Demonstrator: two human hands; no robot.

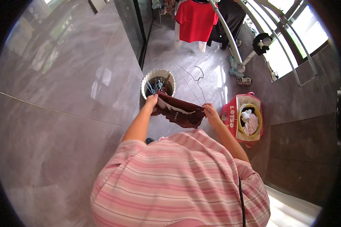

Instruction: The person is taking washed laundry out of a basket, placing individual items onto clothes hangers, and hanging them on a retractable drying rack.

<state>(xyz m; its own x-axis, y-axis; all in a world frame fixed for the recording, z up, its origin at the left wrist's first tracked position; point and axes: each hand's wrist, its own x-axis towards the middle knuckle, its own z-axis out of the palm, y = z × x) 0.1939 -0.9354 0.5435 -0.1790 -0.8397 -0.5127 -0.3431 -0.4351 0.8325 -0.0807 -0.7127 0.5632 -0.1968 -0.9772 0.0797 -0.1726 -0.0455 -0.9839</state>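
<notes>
Stretched between my two hands is a dark maroon garment [177, 109] with a pale patch and small white marks on it. My left hand [151, 101] grips its upper left edge, and my right hand [210, 112] pinches the opposite edge. A thin wire clothes hanger [186, 79] also comes out of my right hand, its hook pointing away from me. Just past my left hand stands a round white-rimmed basket [143, 85] with blue hangers or cords inside. The garment's folds hide part of my fingertips.
To the right, a pink lettered bag [228, 119] holds a yellow-rimmed basket [260, 122] with clothes. A red T-shirt [196, 20] hangs ahead among other garments. A metal drying rack rail [230, 34] angles down at upper right, above several shoes [240, 75]. A glass door [130, 25] edges the left.
</notes>
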